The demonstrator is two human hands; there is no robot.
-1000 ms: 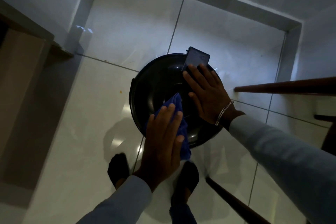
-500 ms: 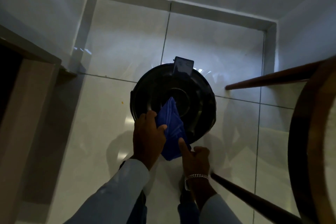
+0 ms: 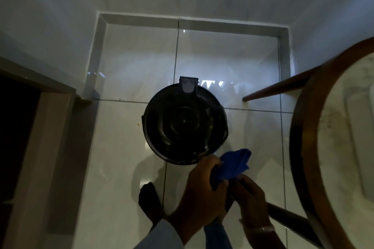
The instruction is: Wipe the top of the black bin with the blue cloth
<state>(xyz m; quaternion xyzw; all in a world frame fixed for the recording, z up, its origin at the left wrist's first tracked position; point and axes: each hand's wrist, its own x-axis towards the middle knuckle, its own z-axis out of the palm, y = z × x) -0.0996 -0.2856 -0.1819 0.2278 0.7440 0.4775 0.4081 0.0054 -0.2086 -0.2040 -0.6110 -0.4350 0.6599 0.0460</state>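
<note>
Lifting clear of the round glossy black plastic bin (image 3: 185,123), the crumpled blue cloth (image 3: 232,164) now sits just nearer than its rim. Left hand (image 3: 199,190) fingers stay clamped on the cloth; right hand (image 3: 250,201) curls beside it, grip unclear. Wiping has likely paused or finished.

Left hand (image 3: 199,192): bare, with a light grey long sleeve (image 3: 159,235) reaching the wrist. Right hand (image 3: 250,203): bare, with a silver-coloured link bracelet (image 3: 261,229) at the wrist. Feet: one dark sock (image 3: 149,200) visible on the tiled floor.
</note>
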